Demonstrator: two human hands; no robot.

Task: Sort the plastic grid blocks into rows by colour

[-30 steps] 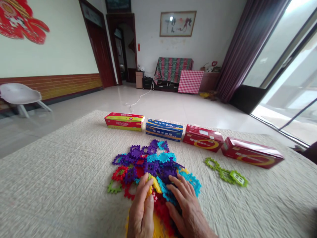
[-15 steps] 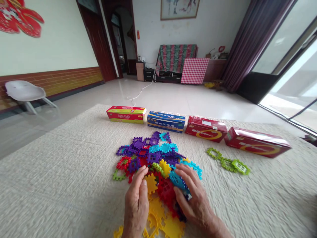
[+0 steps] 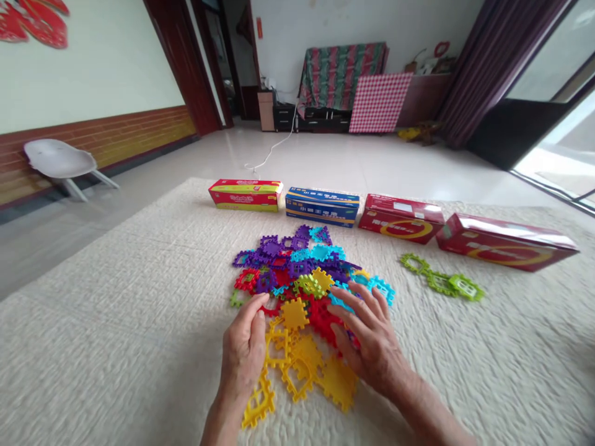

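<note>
A heap of plastic interlocking building pieces with notched edges lies on the mat in front of me. Purple pieces [image 3: 272, 248] and light blue pieces [image 3: 320, 252] are at its far side. Red pieces [image 3: 320, 316] show in the middle, and yellow pieces [image 3: 297, 362] spread over the near side. My left hand [image 3: 244, 347] is at the heap's left edge, fingers together and slightly curved, holding nothing visible. On the right, my right hand [image 3: 372, 341] is open over red and blue pieces, its fingers apart; what lies under the palm is hidden.
Green pieces [image 3: 441, 282] lie apart to the right. Behind the heap stand a red-and-yellow box [image 3: 246, 197], a blue box [image 3: 321, 207] and two dark red boxes [image 3: 402, 220]. A textured cream mat [image 3: 139, 297] covers the surface. A white chair [image 3: 62, 162] is far left.
My hands have moved apart, the left one leftward and the right one slightly rightward, uncovering more yellow pieces. The view has tilted down, so everything sits higher in the picture.
</note>
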